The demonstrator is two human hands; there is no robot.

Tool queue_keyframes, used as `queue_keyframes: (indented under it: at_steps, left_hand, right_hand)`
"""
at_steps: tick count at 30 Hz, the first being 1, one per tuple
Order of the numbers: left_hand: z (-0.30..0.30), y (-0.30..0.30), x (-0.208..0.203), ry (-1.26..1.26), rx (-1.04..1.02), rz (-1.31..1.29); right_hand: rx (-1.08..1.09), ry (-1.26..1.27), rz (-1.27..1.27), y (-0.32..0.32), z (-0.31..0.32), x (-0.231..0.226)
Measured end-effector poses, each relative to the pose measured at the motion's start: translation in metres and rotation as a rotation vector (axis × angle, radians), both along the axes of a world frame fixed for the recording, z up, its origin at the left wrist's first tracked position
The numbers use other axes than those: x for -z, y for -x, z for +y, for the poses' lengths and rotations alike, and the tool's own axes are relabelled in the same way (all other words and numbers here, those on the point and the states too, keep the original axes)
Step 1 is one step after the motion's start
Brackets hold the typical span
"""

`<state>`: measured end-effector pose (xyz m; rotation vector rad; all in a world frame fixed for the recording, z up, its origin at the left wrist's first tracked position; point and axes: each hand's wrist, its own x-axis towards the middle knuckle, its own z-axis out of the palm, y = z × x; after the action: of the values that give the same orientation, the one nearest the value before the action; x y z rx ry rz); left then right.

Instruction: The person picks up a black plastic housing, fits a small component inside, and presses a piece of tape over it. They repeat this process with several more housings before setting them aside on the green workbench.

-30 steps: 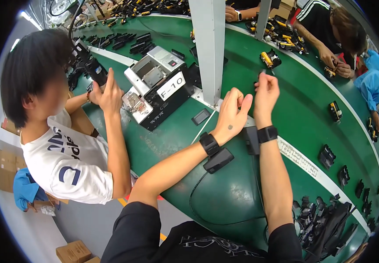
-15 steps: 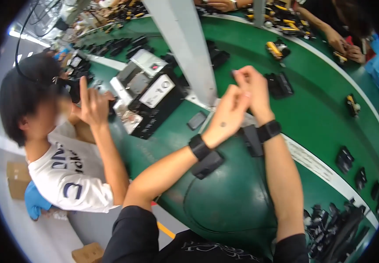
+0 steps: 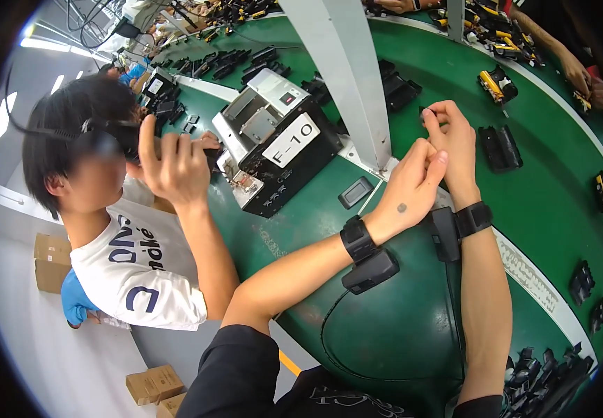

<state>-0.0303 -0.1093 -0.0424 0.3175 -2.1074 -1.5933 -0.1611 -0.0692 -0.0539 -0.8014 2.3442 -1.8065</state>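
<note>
My left hand (image 3: 411,182) is closed, its fingers curled and its thumb pressed against them; what it holds, if anything, is hidden. Close against it, my right hand (image 3: 453,136) is also closed, with a small dark piece (image 3: 422,110) showing at its fingertips. Both hands are above the green table (image 3: 392,327), just right of the grey metal post. Black straps circle my wrists, carrying a black box-shaped device (image 3: 371,270) on the left and another box-shaped device (image 3: 445,233) on the right. A small grey rectangular gadget (image 3: 356,192) lies left of my left hand.
A black-and-silver machine (image 3: 280,143) stands left of the post (image 3: 346,76). A person (image 3: 141,244) in a white shirt is close on my left, hands raised. Black housings (image 3: 500,148) and a yellow-and-black part (image 3: 498,86) lie right. Black parts (image 3: 545,380) are piled at lower right.
The whole view has shifted, so the table, machine and post appear farther right. My hands remain close together and closed. The neighbouring person's raised hand also appears farther right.
</note>
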Motion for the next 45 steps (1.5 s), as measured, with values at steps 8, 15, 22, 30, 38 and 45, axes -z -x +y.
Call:
queue_keyframes:
  at_steps: [8,15,22,30,38,45]
  left_hand:
    - [-0.003,-0.004,-0.003,0.035,-0.001,-0.023]
    - [-0.002,-0.004,-0.004,0.037,-0.005,-0.012]
    - [0.001,-0.004,-0.006,0.06,-0.006,-0.036]
    - [0.002,-0.006,-0.003,0.033,0.001,-0.026]
    - [-0.004,-0.005,-0.001,0.005,0.006,-0.012]
    - [-0.003,0.0,0.001,-0.032,0.031,0.008]
  right_hand:
    - [-0.002,-0.001,0.055,-0.001,-0.003,0.001]
    - [-0.017,0.005,0.049,0.001,-0.001,0.001]
    - [-0.02,-0.029,0.041,0.0,0.003,-0.006]
    - [-0.015,-0.034,0.13,0.002,0.001,0.001]
    - [-0.027,-0.036,0.095,0.001,-0.003,-0.003]
    - [0.031,-0.022,0.116,0.008,-0.002,0.006]
